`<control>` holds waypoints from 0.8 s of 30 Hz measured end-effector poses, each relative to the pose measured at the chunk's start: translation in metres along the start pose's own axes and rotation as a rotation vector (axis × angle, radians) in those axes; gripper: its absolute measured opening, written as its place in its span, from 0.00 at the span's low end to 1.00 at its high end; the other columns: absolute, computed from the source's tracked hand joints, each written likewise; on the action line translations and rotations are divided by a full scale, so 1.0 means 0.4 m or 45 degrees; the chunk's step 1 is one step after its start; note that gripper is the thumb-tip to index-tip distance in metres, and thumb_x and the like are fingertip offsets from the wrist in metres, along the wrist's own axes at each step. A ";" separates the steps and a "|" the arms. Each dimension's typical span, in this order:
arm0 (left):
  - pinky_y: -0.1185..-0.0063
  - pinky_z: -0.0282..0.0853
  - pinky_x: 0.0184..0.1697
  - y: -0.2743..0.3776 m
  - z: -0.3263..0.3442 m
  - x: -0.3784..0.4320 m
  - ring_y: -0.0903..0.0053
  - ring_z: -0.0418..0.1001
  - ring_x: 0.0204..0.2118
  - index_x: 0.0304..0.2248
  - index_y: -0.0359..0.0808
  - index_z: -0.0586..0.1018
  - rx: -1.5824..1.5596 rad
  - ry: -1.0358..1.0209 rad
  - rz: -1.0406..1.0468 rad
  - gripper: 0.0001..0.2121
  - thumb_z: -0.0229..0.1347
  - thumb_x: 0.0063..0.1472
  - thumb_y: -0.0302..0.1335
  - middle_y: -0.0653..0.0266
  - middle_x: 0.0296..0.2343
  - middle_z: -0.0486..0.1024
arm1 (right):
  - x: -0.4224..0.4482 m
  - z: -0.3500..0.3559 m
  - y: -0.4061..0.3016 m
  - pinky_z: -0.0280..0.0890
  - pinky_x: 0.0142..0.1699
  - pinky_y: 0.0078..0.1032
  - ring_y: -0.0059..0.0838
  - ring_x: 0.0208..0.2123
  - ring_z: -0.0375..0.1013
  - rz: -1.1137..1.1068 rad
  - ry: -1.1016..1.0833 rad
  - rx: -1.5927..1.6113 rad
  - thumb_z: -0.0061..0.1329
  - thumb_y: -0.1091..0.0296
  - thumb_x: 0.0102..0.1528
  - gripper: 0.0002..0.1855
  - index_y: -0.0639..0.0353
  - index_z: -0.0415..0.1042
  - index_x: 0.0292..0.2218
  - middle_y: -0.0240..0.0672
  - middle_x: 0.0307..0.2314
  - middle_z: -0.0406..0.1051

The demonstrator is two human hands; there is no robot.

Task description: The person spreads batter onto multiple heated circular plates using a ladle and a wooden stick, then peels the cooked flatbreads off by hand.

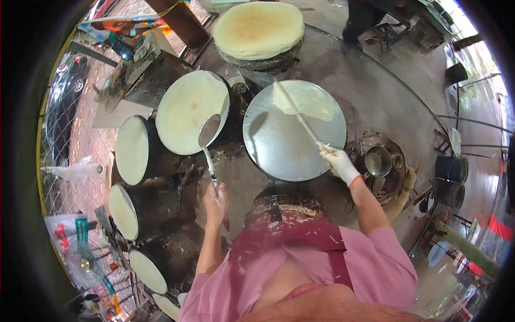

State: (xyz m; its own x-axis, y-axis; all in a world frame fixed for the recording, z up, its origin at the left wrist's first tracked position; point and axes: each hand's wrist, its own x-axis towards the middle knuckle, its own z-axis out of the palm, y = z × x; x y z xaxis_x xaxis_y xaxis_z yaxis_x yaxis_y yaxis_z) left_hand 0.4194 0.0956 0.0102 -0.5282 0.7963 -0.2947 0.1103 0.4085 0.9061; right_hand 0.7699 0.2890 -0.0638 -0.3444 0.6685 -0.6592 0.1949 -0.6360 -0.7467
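Observation:
My left hand (216,205), bare, grips the handle of a metal ladle (209,131), whose bowl hangs over or rests on a large pale flatbread (189,108) on a round griddle. My right hand (338,162), in a white batter-smeared glove, holds a long thin stick (297,114) that reaches across a round metal griddle (281,149). Pale batter (307,102) covers only the upper part of that griddle; its lower part is bare metal. Whether the stick touches the batter cannot be told. The ladle's contents are not clear.
A large stack of flatbreads (259,30) stands beyond the griddles. More griddles with pale flatbreads (132,149) curve down the left. At right, a metal pot (378,161) sits on a round stand. Dark buckets (451,169) stand farther right. Another person (360,20) is at the top right.

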 end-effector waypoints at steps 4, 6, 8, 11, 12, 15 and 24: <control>0.85 0.53 0.17 -0.047 0.017 -0.049 0.90 0.56 0.15 0.27 0.34 0.69 0.223 0.144 0.031 0.10 0.48 0.63 0.31 0.75 0.13 0.60 | 0.030 -0.025 0.022 0.57 0.33 0.11 0.10 0.29 0.62 -0.217 -0.053 -0.056 0.50 0.69 0.54 0.17 0.64 0.71 0.45 0.21 0.32 0.68; 0.85 0.53 0.16 -0.004 0.036 -0.070 0.90 0.57 0.15 0.27 0.34 0.69 0.037 0.137 -0.115 0.10 0.48 0.63 0.31 0.75 0.13 0.60 | 0.082 -0.121 0.018 0.57 0.33 0.11 0.10 0.29 0.62 -0.496 0.092 -0.108 0.50 0.71 0.53 0.18 0.65 0.70 0.46 0.22 0.31 0.68; 0.85 0.53 0.16 0.006 0.046 -0.088 0.90 0.57 0.15 0.26 0.34 0.69 -0.143 0.126 -0.255 0.09 0.48 0.62 0.30 0.75 0.13 0.60 | 0.131 -0.174 0.019 0.58 0.34 0.10 0.10 0.30 0.63 -0.215 0.018 -0.156 0.49 0.72 0.53 0.17 0.62 0.70 0.45 0.22 0.32 0.69; 0.85 0.51 0.15 -0.017 0.050 -0.100 0.90 0.57 0.13 0.26 0.36 0.68 0.092 0.222 -0.146 0.09 0.48 0.63 0.30 0.76 0.13 0.60 | 0.066 -0.087 -0.038 0.56 0.31 0.08 0.07 0.26 0.62 0.032 -0.289 -0.173 0.48 0.70 0.54 0.16 0.57 0.71 0.46 0.20 0.30 0.68; 0.85 0.51 0.14 -0.005 0.053 -0.111 0.90 0.57 0.13 0.26 0.36 0.68 0.034 0.205 -0.216 0.09 0.48 0.63 0.30 0.76 0.13 0.60 | 0.068 -0.076 -0.009 0.58 0.32 0.11 0.11 0.29 0.63 0.049 -0.279 -0.051 0.51 0.74 0.51 0.14 0.65 0.72 0.41 0.22 0.31 0.68; 0.85 0.50 0.13 0.002 0.061 -0.124 0.90 0.56 0.12 0.26 0.36 0.68 -0.057 0.214 -0.311 0.09 0.48 0.63 0.30 0.76 0.12 0.59 | 0.080 -0.123 -0.011 0.61 0.40 0.12 0.13 0.35 0.65 -0.124 -0.263 -0.214 0.51 0.76 0.51 0.19 0.66 0.69 0.46 0.25 0.38 0.69; 0.78 0.57 0.23 -0.085 0.051 -0.161 0.81 0.56 0.20 0.25 0.31 0.68 0.436 0.304 -0.218 0.09 0.49 0.60 0.27 0.65 0.15 0.61 | 0.104 -0.130 -0.054 0.60 0.47 0.17 0.17 0.40 0.66 0.154 -0.476 -0.437 0.51 0.70 0.52 0.20 0.62 0.69 0.47 0.26 0.40 0.69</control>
State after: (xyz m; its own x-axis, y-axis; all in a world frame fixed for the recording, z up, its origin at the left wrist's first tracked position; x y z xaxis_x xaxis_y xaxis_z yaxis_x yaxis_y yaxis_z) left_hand 0.4667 0.0396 -0.0078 -0.7383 0.5953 -0.3171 0.2553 0.6818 0.6856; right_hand 0.7991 0.3508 -0.0798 -0.5933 0.3748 -0.7124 0.5215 -0.4952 -0.6948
